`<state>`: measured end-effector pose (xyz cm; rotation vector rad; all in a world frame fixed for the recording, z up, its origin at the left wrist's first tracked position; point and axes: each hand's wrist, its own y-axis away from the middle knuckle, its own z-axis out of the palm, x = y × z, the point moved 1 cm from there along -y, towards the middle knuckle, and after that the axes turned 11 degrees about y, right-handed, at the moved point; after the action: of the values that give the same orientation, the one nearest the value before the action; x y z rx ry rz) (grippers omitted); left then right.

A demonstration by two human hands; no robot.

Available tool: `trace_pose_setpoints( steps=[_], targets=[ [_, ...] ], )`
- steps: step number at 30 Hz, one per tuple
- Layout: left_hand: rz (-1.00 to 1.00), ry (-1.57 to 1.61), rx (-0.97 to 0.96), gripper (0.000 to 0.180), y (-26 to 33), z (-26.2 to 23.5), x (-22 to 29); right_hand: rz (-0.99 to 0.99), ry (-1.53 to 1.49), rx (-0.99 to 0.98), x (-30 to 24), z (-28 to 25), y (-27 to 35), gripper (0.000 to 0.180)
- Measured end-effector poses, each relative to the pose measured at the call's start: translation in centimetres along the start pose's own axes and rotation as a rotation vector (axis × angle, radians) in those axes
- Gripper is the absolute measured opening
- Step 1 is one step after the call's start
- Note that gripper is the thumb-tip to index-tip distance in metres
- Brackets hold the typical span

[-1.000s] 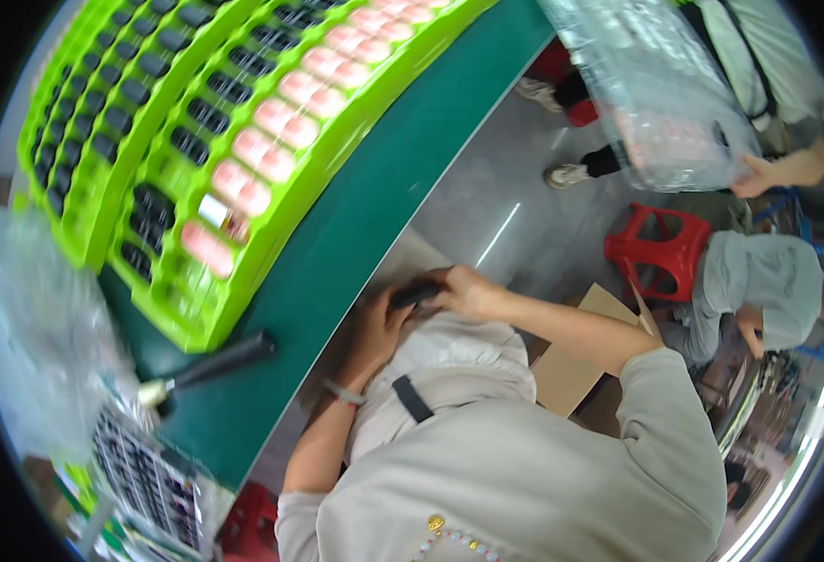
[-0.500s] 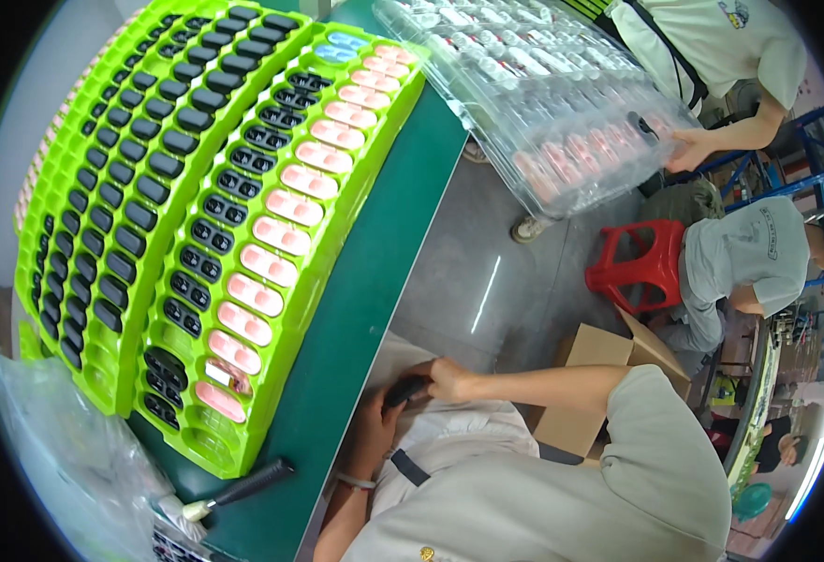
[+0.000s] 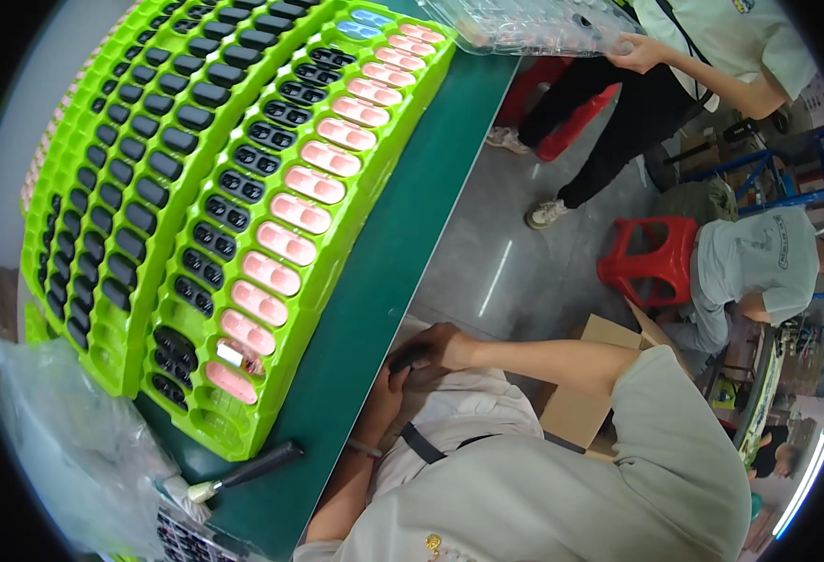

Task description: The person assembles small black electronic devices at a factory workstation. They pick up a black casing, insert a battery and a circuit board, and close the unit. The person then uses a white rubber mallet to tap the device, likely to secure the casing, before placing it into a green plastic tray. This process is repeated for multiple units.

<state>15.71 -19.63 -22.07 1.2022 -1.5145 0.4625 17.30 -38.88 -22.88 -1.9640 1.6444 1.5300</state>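
just off the table edge, over my lap, a small dark part (image 3: 410, 358) sits between both my hands: right hand (image 3: 445, 347) curled over it, fingers closed on it, left hand (image 3: 386, 393) under it, fingers hidden so i cannot tell their grip. compared with a second ago my view has swung up the green table (image 3: 375, 281), so more of the bright green trays (image 3: 272, 215) of pink and black pieces shows; hands barely moved, so work on the part looks ongoing. brush (image 3: 243, 473) lies near the tray end, clear bag (image 3: 66, 440) at left, red stool (image 3: 651, 258) beyond.
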Motion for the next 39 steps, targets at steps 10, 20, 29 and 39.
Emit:
trace_pose_setpoints(
  steps=[10, 20, 29, 39],
  targets=[
    [-0.142, 1.016, -0.196, 0.055, 4.1, -1.8, 7.0, 0.385, -0.624, -0.374, -8.2, -5.4, 5.5, 0.040],
    [0.327, 0.709, 0.170, 0.077, 9.4, -4.3, 12.8, 0.041, -0.629, -0.214, -15.8, -7.4, 11.3, 0.040],
    [0.347, 0.909, 0.293, 0.084, 11.6, -6.1, 12.9, -0.594, -0.273, 0.149, -19.1, -6.3, 10.6, 0.074],
    [0.431, 0.847, 0.335, 0.087, 12.6, -6.5, 12.3, -0.684, -0.071, 0.208, -21.4, -5.2, 9.6, 0.026]
  ],
)
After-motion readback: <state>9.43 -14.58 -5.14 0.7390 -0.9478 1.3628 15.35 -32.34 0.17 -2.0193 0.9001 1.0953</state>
